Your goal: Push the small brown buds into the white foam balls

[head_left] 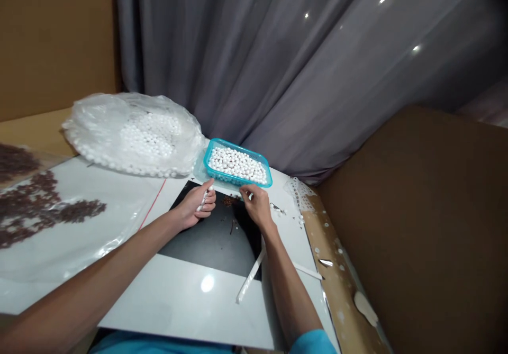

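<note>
My left hand is curled closed around several small white balls, which show between thumb and fingers. It is over the far left part of a black mat. My right hand is closed in a pinch at the mat's far right edge. Whatever its fingertips hold is too small to make out. Between the hands lies a little pile of brown bits. Just beyond them stands a blue plastic basket filled with white balls.
A large clear bag of white balls stands at the back left. Clear plastic with dark brown pieces covers the left side. A white strip crosses the mat's right edge. Cardboard rises at right, a grey curtain behind.
</note>
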`<act>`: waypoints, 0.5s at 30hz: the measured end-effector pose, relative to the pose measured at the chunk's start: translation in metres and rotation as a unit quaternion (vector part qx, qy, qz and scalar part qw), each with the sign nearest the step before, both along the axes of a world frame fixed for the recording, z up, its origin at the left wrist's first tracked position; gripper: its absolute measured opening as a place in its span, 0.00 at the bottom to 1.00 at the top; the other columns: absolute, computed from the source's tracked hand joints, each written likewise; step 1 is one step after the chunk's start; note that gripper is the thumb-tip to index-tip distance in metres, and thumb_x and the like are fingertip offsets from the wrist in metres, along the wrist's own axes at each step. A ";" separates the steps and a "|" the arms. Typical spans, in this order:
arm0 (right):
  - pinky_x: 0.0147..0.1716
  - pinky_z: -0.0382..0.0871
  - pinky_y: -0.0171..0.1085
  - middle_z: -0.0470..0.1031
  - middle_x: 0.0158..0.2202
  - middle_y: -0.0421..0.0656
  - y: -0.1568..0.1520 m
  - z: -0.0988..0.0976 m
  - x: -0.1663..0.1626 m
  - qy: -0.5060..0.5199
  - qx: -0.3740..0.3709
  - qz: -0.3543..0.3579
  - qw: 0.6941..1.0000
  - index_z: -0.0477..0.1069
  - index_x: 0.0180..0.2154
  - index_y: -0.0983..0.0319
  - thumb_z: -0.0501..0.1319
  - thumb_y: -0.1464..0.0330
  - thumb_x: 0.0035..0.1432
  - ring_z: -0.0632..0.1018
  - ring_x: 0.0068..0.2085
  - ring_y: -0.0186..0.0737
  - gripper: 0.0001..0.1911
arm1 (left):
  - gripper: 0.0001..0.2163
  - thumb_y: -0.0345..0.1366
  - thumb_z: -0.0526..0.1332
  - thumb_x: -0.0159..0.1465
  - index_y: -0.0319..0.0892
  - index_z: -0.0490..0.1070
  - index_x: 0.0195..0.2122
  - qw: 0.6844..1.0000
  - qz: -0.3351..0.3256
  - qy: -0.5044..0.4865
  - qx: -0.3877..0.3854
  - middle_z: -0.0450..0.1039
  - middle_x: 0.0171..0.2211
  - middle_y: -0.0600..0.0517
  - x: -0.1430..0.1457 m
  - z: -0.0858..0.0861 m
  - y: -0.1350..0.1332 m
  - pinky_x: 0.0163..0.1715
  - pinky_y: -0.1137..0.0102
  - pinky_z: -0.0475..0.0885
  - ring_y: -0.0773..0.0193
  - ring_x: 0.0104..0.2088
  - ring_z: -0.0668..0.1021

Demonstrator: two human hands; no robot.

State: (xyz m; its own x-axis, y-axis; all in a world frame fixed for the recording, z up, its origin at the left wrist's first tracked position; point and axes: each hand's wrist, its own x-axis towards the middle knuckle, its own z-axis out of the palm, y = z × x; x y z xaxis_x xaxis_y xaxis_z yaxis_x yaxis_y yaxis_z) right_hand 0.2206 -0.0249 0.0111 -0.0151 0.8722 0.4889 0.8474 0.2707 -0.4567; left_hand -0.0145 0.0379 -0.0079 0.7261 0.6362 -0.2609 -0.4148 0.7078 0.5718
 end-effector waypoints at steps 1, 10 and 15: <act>0.37 0.72 0.39 0.82 0.37 0.44 0.003 -0.003 -0.003 -0.009 -0.007 -0.007 1.000 0.82 0.41 0.56 0.61 0.64 0.69 0.79 0.35 0.44 0.09 | 0.21 0.49 0.65 0.69 0.43 0.59 0.27 1.000 0.001 0.002 0.001 0.54 0.20 0.60 0.000 -0.001 0.000 0.09 0.81 0.44 0.75 0.13 0.58; 0.35 0.64 0.36 0.83 0.35 0.44 0.027 -0.006 -0.020 -0.156 -0.158 -0.104 0.970 0.82 0.43 0.56 0.64 0.66 0.67 0.80 0.35 0.44 0.07 | 0.23 0.53 0.64 0.68 0.43 0.58 0.27 0.999 0.002 0.035 0.027 0.53 0.21 0.60 0.004 0.004 -0.013 0.10 0.80 0.42 0.75 0.14 0.57; 0.39 0.63 0.36 0.82 0.48 0.47 0.019 -0.001 -0.027 -0.180 -0.176 -0.112 0.961 0.80 0.47 0.58 0.57 0.66 0.72 0.80 0.47 0.46 0.12 | 0.23 0.54 0.65 0.67 0.43 0.59 0.28 0.998 0.005 0.047 0.040 0.53 0.21 0.60 0.006 0.006 -0.017 0.11 0.80 0.43 0.74 0.15 0.58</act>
